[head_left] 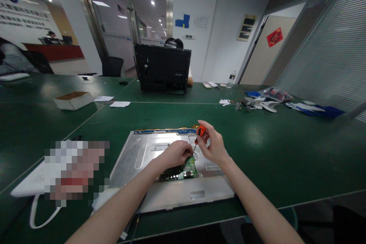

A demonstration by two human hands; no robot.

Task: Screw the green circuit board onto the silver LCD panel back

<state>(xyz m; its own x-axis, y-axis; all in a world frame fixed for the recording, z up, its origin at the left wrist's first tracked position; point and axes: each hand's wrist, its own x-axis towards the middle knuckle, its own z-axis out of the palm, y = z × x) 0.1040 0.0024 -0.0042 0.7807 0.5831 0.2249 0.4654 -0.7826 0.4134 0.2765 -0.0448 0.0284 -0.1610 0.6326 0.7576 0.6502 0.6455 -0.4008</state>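
A silver metal panel point(143, 152) lies flat on the green table, with a blue circuit strip point(160, 131) along its far edge. On its middle sits a green circuit board point(188, 167). My right hand point(213, 146) holds an orange and black screwdriver point(201, 130), tilted, its shaft pointing down at the board's far edge. Close beside the tip is my left hand point(177, 154), its fingers curled together over the board; whatever they pinch is too small to make out.
A black monitor housing point(162, 68) stands at the far side, a person behind it. An open box point(73, 101) and papers point(120, 104) lie left. A white bag point(31, 179) is near left. Plastic bags and scraps point(274, 94) lie far right.
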